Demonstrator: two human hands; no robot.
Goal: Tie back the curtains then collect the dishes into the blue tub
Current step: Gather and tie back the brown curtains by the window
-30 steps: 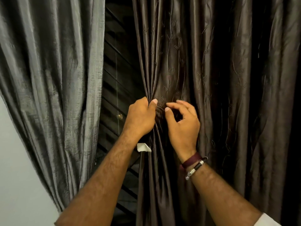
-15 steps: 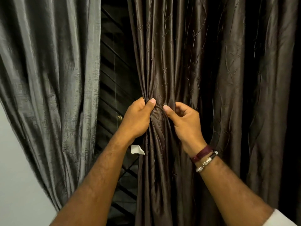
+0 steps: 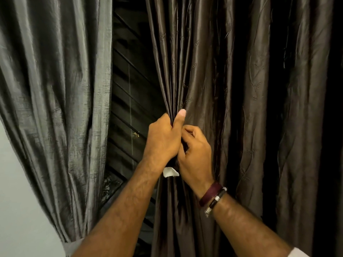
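A dark brown curtain [image 3: 232, 89] hangs across the right half of the view. My left hand [image 3: 163, 138] grips its bunched left edge, thumb pointing up along the folds. Right beside it, my right hand [image 3: 194, 153] curls its fingers round the same gathered bunch, touching the left hand. A small white tag [image 3: 169, 171] sticks out under my left hand. A grey curtain [image 3: 55, 108] on the left narrows to a gathered point low down at the wall. No dishes or blue tub are in view.
Between the two curtains shows a dark window [image 3: 130, 101] with slanted bars. A pale wall [image 3: 16, 201] fills the lower left corner. My right wrist wears a maroon band and a black bracelet [image 3: 213, 198].
My hands have closed together on the brown curtain's edge; the gap between them is gone. My right hand has moved left and its fingers have curled in tighter.
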